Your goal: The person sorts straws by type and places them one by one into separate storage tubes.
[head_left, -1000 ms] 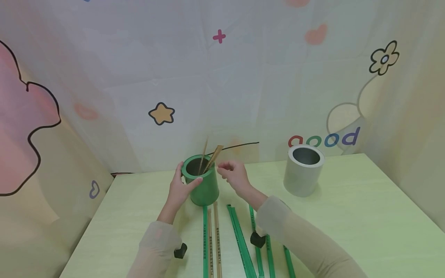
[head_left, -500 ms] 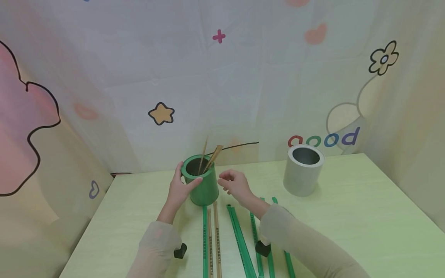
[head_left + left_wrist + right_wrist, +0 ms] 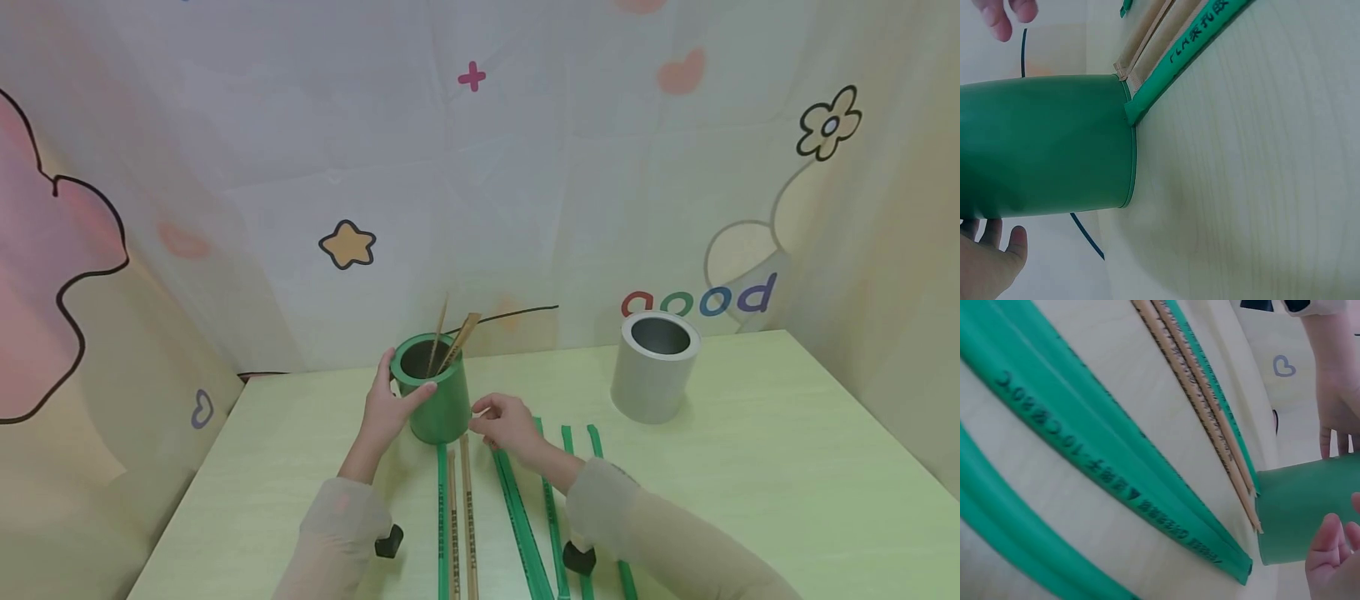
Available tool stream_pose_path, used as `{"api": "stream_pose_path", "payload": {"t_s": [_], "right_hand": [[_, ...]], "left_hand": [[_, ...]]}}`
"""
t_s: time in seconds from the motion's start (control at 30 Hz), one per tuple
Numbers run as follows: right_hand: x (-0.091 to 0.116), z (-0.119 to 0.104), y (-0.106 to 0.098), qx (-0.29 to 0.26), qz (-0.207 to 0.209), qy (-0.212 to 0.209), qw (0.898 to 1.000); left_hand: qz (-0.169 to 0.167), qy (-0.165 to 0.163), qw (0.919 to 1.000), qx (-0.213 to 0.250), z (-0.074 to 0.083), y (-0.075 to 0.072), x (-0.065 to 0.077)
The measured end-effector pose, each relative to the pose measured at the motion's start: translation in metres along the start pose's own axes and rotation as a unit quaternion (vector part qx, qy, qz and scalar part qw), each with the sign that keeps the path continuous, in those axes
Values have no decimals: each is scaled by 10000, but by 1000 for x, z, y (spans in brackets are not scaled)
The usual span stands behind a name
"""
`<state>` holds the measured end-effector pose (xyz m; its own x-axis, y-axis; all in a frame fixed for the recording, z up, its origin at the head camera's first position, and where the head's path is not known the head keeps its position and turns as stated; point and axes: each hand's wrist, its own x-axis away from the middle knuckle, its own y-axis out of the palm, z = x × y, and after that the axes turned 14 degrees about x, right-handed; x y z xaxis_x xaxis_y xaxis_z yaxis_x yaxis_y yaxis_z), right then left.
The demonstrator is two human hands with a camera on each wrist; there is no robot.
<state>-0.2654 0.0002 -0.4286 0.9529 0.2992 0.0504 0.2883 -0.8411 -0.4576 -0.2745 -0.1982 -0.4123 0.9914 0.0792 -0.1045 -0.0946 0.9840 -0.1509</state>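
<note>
My left hand (image 3: 384, 414) holds the green cylindrical holder (image 3: 442, 412) by its upper side, thumb near the rim and fingers on the far left. Thin brown sticks (image 3: 462, 337) lean out of its mouth. My right hand (image 3: 508, 425) hovers at the holder's lower right with loosely curled fingers and nothing visible between them. Below it lie slim green printed packets (image 3: 521, 517), possibly wrapped straws; in the right wrist view a pair of green packets (image 3: 1097, 459) runs close beneath. Two brown printed packets (image 3: 470, 525) and a green packet (image 3: 443, 517) lie in front of the holder.
A white cylindrical holder (image 3: 651, 383) stands at the back right. More green packets (image 3: 596, 442) lie right of my right hand. A patterned cloth (image 3: 525, 208) hangs behind the pale table (image 3: 787, 467). Black wrist devices (image 3: 389, 542) sit at both sleeves.
My right hand has come down from beside the holder's rim to beside its base, over the green packets' far ends. My left hand and the green holder have stayed in place.
</note>
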Motion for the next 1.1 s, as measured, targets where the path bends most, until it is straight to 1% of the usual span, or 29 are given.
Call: {"api": "stream_pose_path", "payload": {"t_s": [0.17, 0.3, 0.5, 0.77, 0.97, 1.1], "right_hand": [[6, 9, 6, 323, -209, -103, 9992], [11, 14, 11, 424, -321, -163, 9985], [16, 18, 17, 446, -463, -50, 9979], [20, 26, 26, 749, -740, 14, 9944], [26, 26, 31, 865, -867, 177, 9923], [27, 25, 31, 952, -902, 139, 9913]], "left_hand": [[9, 5, 10000, 6, 0, 1, 1], [35, -24, 10000, -15, -2, 1, 0], [16, -3, 10000, -26, -3, 0, 0], [21, -5, 10000, -16, -3, 0, 0], [30, -13, 10000, -62, -2, 1, 1], [32, -9, 10000, -45, -1, 1, 1]]}}
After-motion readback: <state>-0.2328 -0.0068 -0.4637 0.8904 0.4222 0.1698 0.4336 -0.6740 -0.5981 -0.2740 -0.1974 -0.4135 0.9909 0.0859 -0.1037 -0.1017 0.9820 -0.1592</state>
